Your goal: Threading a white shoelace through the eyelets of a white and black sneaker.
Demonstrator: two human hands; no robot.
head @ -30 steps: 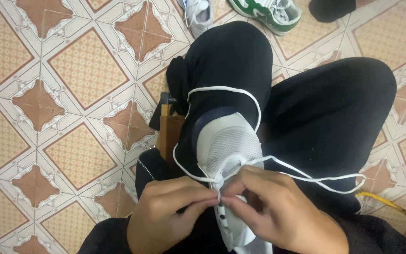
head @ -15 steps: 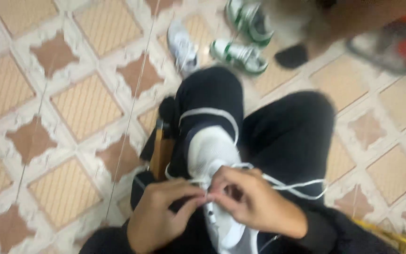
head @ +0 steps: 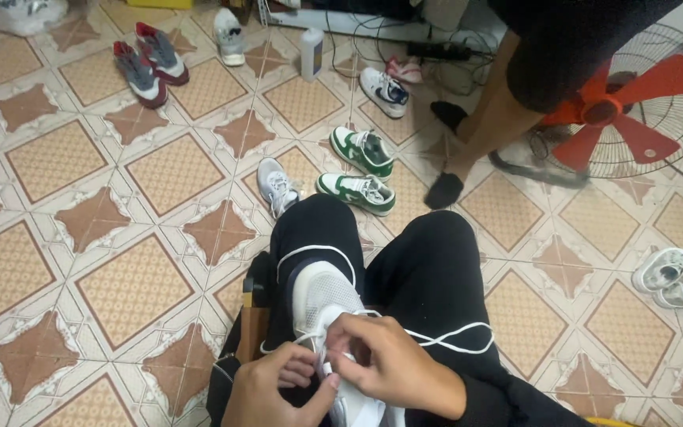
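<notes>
A white mesh sneaker (head: 324, 294) rests on my lap, between my legs in black trousers (head: 428, 273). Its long white lace (head: 444, 338) loops over my left knee and trails across my right thigh. My left hand (head: 274, 389) pinches the lace at the shoe's eyelets. My right hand (head: 393, 364) covers the shoe's tongue area and grips the lace there too. The rear of the shoe is hidden under both hands.
On the patterned tile floor lie a green-and-white pair of sneakers (head: 361, 170), a grey shoe (head: 277, 187), a red-grey pair (head: 148, 63) and white shoes (head: 673, 278). Another person's legs (head: 476, 134) stand by an orange floor fan (head: 634, 111). A wooden stool edge (head: 253, 324) shows under me.
The view has tilted up, showing more floor, shoes, the fan and the standing person. My hands stay on the laces at the sneaker, which sits lower in the view.
</notes>
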